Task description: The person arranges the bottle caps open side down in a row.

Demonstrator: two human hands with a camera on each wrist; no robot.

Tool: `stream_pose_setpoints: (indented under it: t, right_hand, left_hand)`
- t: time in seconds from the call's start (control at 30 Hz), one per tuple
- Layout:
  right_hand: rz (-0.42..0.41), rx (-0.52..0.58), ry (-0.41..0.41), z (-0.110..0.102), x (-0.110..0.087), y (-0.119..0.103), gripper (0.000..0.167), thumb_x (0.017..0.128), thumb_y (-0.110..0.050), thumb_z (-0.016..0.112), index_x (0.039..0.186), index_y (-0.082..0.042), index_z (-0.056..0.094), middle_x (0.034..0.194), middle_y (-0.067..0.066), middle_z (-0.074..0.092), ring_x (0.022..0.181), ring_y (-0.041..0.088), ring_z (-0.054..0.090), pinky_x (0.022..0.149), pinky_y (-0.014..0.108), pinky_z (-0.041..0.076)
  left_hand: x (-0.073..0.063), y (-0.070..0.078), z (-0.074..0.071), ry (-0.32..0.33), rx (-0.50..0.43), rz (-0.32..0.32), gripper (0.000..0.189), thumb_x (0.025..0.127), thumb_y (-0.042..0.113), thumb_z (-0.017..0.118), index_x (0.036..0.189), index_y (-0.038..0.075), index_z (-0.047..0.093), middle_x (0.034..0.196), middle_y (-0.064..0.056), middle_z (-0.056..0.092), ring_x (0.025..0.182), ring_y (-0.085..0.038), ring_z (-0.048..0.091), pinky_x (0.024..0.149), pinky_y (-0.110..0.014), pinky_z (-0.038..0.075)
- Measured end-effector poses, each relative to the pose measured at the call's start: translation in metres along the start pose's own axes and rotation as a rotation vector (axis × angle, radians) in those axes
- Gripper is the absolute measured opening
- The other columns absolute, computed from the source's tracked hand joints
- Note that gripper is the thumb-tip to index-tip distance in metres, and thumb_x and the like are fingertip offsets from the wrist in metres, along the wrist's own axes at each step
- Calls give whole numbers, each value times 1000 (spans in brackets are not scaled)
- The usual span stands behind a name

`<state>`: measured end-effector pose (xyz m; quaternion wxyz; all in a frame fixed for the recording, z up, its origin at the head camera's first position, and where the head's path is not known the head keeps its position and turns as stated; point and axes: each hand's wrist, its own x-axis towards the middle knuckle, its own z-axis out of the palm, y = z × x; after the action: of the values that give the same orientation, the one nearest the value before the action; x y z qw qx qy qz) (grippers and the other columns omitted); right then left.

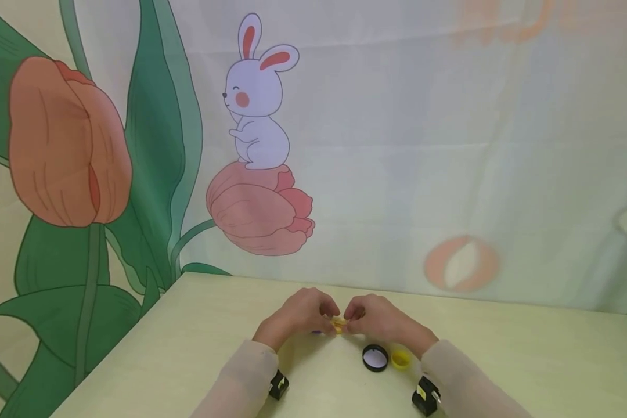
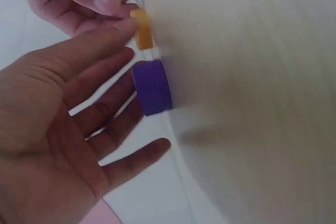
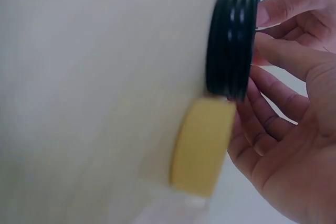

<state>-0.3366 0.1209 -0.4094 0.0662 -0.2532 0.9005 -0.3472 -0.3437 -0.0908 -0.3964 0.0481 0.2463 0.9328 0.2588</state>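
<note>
Both hands meet over the table around a small orange-yellow cap (image 2: 143,29). My left hand (image 1: 307,313) has its thumb and a forefinger at one side of it, the other fingers spread. From the opposite side my right hand (image 1: 378,316) pinches at the same cap with thumb and fingertips. Beside the left fingers stands a purple cap (image 2: 151,87), mostly hidden by that hand in the head view. In the right wrist view a black lid (image 3: 231,48) covers the pinched cap from sight.
On the near side of the right hand, the black ring-shaped lid (image 1: 375,358) lies with its white inside upward. A yellow cap (image 1: 400,360) sits right beside it, close to the right sleeve. The pale table (image 1: 214,325) ends at a printed cloth (image 1: 376,174) behind.
</note>
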Motion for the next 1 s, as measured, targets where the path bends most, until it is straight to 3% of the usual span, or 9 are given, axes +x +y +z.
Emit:
stream_pose_setpoints:
  t: [0.17, 0.4, 0.77, 1.0]
  right_hand:
    - [-33, -8, 1, -7, -8, 0, 18, 92, -17, 83, 100, -7, 72, 88, -5, 68, 82, 14, 61, 80, 37, 53]
    - [-18, 0, -11, -15, -26, -3, 24, 93, -21, 84, 107, -7, 72, 93, -5, 68, 86, 14, 62, 80, 36, 54]
    - [-43, 22, -24, -24, -58, 2, 31, 92, -24, 84, 115, -6, 72, 106, -1, 71, 97, 17, 65, 87, 41, 54]
    - [-32, 31, -30, -26, -71, 5, 33, 93, -26, 82, 118, -8, 72, 108, -2, 71, 101, 19, 65, 90, 44, 53]
  left_hand:
    - [-1, 8, -2, 18, 13, 20, 29, 85, 17, 91, 112, 9, 82, 107, -1, 79, 107, -21, 69, 98, -43, 54]
    - [-7, 22, -9, 19, -20, 69, 34, 86, 16, 91, 116, 6, 80, 114, -6, 78, 113, -27, 70, 98, -41, 55]
    - [-20, 47, -8, -40, -32, 121, 34, 85, 15, 92, 116, 9, 81, 111, -1, 78, 107, -19, 70, 91, -29, 55]
    - [-25, 52, 2, -72, -19, 156, 34, 83, 16, 94, 114, 9, 81, 106, 3, 77, 100, -15, 70, 86, -24, 54]
